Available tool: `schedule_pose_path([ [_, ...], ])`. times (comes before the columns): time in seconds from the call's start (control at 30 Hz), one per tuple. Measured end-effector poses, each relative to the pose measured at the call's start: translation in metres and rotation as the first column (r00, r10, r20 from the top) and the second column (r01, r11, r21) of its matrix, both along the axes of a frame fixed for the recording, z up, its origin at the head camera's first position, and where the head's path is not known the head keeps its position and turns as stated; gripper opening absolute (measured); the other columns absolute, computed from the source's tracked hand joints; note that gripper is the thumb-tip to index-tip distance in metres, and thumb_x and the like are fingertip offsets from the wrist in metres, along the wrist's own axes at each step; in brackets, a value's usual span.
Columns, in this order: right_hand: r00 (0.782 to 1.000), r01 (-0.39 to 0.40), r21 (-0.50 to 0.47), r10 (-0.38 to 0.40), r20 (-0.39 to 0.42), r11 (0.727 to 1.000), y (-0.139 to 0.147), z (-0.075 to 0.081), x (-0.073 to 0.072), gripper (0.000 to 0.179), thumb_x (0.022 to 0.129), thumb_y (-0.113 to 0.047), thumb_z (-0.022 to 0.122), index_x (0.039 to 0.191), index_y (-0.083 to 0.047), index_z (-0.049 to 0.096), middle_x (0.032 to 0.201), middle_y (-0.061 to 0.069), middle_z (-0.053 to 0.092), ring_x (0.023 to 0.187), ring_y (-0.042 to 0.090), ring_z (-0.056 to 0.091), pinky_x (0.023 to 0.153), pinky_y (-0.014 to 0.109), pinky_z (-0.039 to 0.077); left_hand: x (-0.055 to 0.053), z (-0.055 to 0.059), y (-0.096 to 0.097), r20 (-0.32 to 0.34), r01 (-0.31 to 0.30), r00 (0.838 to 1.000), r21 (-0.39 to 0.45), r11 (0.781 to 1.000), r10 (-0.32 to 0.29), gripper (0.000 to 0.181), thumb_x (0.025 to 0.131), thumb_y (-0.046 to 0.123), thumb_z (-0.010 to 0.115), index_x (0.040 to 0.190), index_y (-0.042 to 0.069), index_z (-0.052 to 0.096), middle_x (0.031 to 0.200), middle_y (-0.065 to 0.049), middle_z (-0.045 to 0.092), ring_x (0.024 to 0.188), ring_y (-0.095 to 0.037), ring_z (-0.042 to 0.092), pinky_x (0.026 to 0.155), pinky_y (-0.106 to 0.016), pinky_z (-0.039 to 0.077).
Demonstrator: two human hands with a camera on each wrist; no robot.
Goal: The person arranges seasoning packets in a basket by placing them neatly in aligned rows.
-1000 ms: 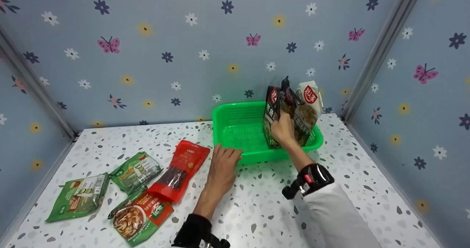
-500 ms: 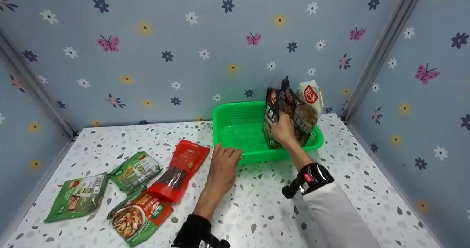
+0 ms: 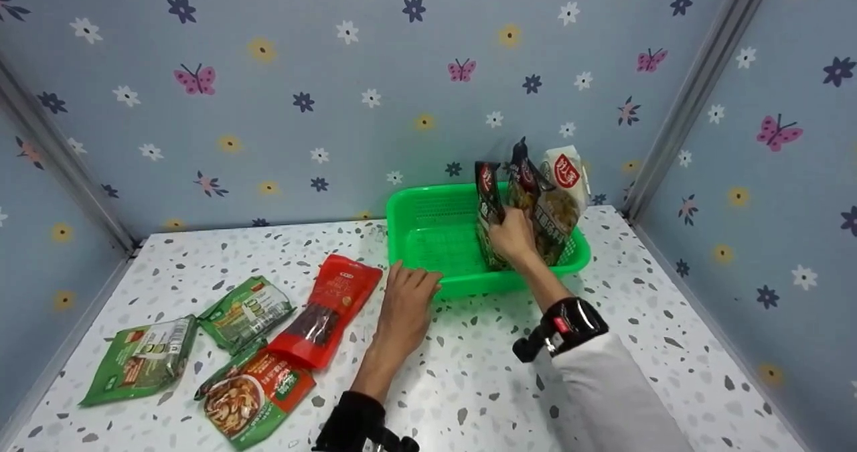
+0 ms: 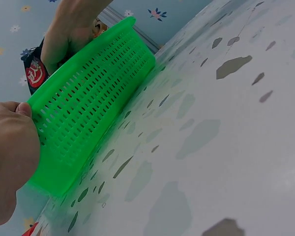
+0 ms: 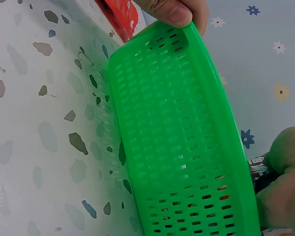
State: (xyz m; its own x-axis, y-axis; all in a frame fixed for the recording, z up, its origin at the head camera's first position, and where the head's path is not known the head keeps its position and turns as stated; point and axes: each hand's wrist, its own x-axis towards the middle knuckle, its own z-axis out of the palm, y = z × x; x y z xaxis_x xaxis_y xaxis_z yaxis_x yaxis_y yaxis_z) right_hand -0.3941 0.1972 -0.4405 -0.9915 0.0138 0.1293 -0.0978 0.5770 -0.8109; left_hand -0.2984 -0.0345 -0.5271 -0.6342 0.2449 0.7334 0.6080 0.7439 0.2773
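A green plastic basket [image 3: 438, 284] stands against the back wall. My left hand [image 3: 407, 305] grips its near left rim, the thumb [image 5: 179, 14] over the edge in the right wrist view. Inside, at the right end, stand several food packets. My right hand [image 3: 514, 239] is down among them, against a narrow black packet [image 3: 487, 201] on the left; its fingers are partly hidden by the packets, and I cannot tell if they pinch it. Beside it are a dark packet [image 3: 523, 181] and a white-topped packet [image 3: 566, 177].
Left of the basket lies a red packet [image 3: 341, 284] with a clear window. Its lower end overlaps an orange-and-green packet [image 3: 261, 398]. Two green packets, one nearer the middle [image 3: 248, 311] and another at the far left [image 3: 144, 361], lie flat on the speckled table [image 3: 469, 385].
The top of the leftmost black packet in the basket has tipped left, away from the dark packet. My right hand has shifted slightly left; my left hand has stayed at the rim.
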Motion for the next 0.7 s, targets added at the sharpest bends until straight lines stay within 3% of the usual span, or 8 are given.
schedule_pose_path([
  [0.07, 0.999, -0.011, 0.01, 0.011, 0.052, 1.0, -0.002, 0.007, 0.007, 0.02, 0.113, -0.01, 0.055, 0.118, -0.001, 0.072, 0.084, 0.01, 0.064, 0.063, 0.017, 0.042, 0.066, 0.037, 0.041, 0.0, 0.0, 0.0, -0.008, -0.006, 1.0, -0.003, 1.0, 0.006, 0.014, 0.107, 0.015, 0.073, 0.117, 0.008, 0.08, 0.102, -0.009, 0.079, 0.1, -0.03, 0.069, 0.12, -0.06, 0.051],
  [0.1, 0.997, -0.034, 0.002, 0.033, 0.075, 0.999, 0.003, -0.001, 0.0, 0.027, 0.112, -0.01, 0.057, 0.132, 0.001, 0.071, 0.095, 0.014, 0.072, 0.066, 0.018, 0.045, 0.068, 0.036, 0.043, 0.0, -0.001, 0.0, -0.011, -0.01, 1.0, -0.006, 1.0, 0.01, 0.013, 0.107, 0.015, 0.073, 0.117, 0.008, 0.08, 0.103, -0.009, 0.079, 0.101, -0.03, 0.069, 0.12, -0.06, 0.051],
  [0.17, 0.989, -0.042, 0.018, 0.04, 0.14, 0.999, 0.004, 0.0, 0.001, 0.049, 0.109, -0.006, 0.056, 0.157, 0.003, 0.059, 0.119, 0.025, 0.077, 0.068, 0.018, 0.045, 0.073, 0.037, 0.044, 0.001, -0.001, 0.0, -0.015, -0.014, 1.0, -0.013, 1.0, 0.013, 0.013, 0.107, 0.015, 0.073, 0.117, 0.009, 0.079, 0.103, -0.009, 0.079, 0.102, -0.03, 0.069, 0.121, -0.062, 0.051],
  [0.27, 0.976, -0.051, 0.038, 0.042, 0.213, 0.998, 0.008, -0.006, -0.006, 0.063, 0.108, -0.005, 0.057, 0.17, 0.002, 0.045, 0.139, 0.036, 0.071, 0.072, 0.022, 0.044, 0.077, 0.041, 0.045, 0.001, -0.001, 0.0, -0.007, -0.018, 1.0, -0.022, 1.0, 0.018, 0.014, 0.108, 0.017, 0.072, 0.117, 0.009, 0.079, 0.104, -0.01, 0.079, 0.103, -0.03, 0.07, 0.122, -0.063, 0.051],
  [0.33, 0.972, -0.038, 0.075, 0.02, 0.234, 0.996, 0.008, -0.006, -0.01, 0.063, 0.109, -0.007, 0.059, 0.17, 0.002, 0.045, 0.146, 0.037, 0.068, 0.081, 0.026, 0.054, 0.079, 0.043, 0.048, 0.002, -0.001, 0.0, 0.004, -0.016, 1.0, -0.019, 1.0, 0.017, 0.015, 0.109, 0.017, 0.071, 0.118, 0.009, 0.079, 0.105, -0.01, 0.079, 0.103, -0.031, 0.069, 0.123, -0.064, 0.05],
  [0.47, 0.973, -0.037, 0.066, 0.021, 0.228, 0.997, 0.026, -0.041, -0.041, 0.052, 0.109, -0.01, 0.063, 0.16, -0.001, 0.058, 0.147, 0.028, 0.068, 0.108, 0.034, 0.065, 0.083, 0.046, 0.051, 0.002, 0.0, 0.0, 0.027, -0.013, 1.0, -0.014, 1.0, 0.013, 0.015, 0.109, 0.017, 0.071, 0.119, 0.01, 0.079, 0.106, -0.01, 0.08, 0.104, -0.031, 0.069, 0.125, -0.063, 0.049],
  [0.57, 0.978, -0.048, 0.054, 0.036, 0.205, 0.997, 0.038, -0.066, -0.062, 0.029, 0.107, -0.01, 0.062, 0.134, -0.004, 0.069, 0.117, 0.019, 0.071, 0.093, 0.034, 0.062, 0.077, 0.047, 0.048, 0.002, 0.001, 0.0, 0.042, -0.008, 0.999, -0.015, 1.0, 0.009, 0.015, 0.109, 0.017, 0.071, 0.12, 0.01, 0.079, 0.107, -0.01, 0.08, 0.105, -0.031, 0.069, 0.125, -0.063, 0.049],
  [0.7, 0.982, -0.085, 0.064, 0.073, 0.173, 0.994, 0.044, -0.079, -0.074, 0.009, 0.106, -0.009, 0.06, 0.113, -0.007, 0.066, 0.089, 0.008, 0.054, 0.073, 0.025, 0.051, 0.068, 0.043, 0.044, 0.003, 0.002, -0.001, 0.053, -0.005, 0.999, -0.015, 1.0, 0.006, 0.016, 0.109, 0.018, 0.072, 0.12, 0.01, 0.08, 0.106, -0.011, 0.08, 0.104, -0.031, 0.069, 0.126, -0.064, 0.048],
])
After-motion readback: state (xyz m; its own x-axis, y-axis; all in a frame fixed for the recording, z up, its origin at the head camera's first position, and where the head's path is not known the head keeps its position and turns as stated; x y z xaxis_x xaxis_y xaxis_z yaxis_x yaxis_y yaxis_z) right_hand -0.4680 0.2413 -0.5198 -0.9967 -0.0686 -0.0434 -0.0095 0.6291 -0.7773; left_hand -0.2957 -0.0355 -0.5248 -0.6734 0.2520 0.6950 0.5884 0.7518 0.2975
